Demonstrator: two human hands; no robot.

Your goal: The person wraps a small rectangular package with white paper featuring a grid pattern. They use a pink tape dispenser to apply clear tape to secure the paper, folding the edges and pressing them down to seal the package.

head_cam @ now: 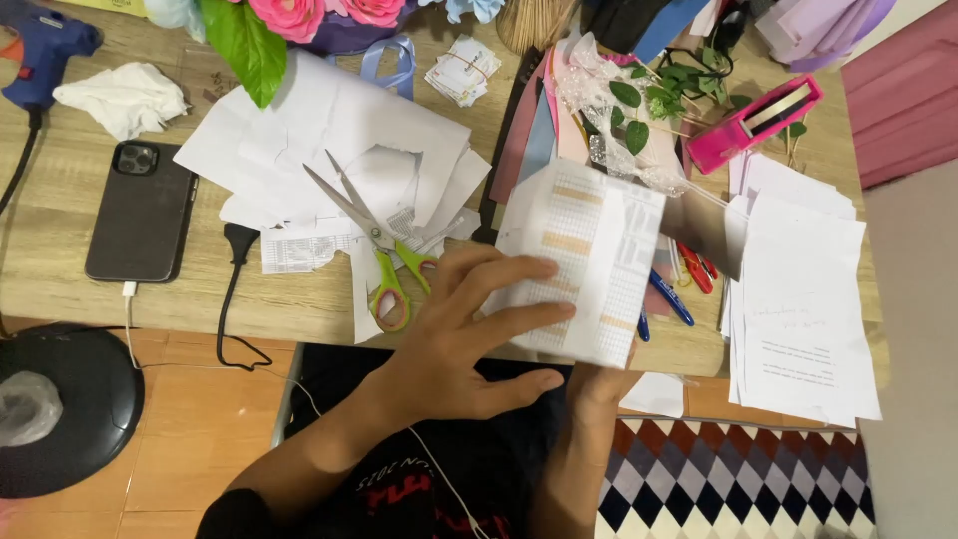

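A folded printed paper sheet (589, 260) with table-like rows is held up over the desk's front edge. My left hand (469, 329) lies flat against its left face, fingers spread across it. Under its lower edge, my right hand (599, 384) grips it from below and is mostly hidden by the paper. Green-handled scissors (374, 250) lie open on the desk just left of my left hand, on cut white paper scraps (329, 160).
A black phone (140, 212) on a cable lies at the left by a crumpled tissue (125, 97) and a blue glue gun (40, 50). White sheets (803, 299) are stacked at right, a pink tape dispenser (763, 120), artificial flowers (309, 15) and leaves behind. A black round base (65, 399) stands on the floor.
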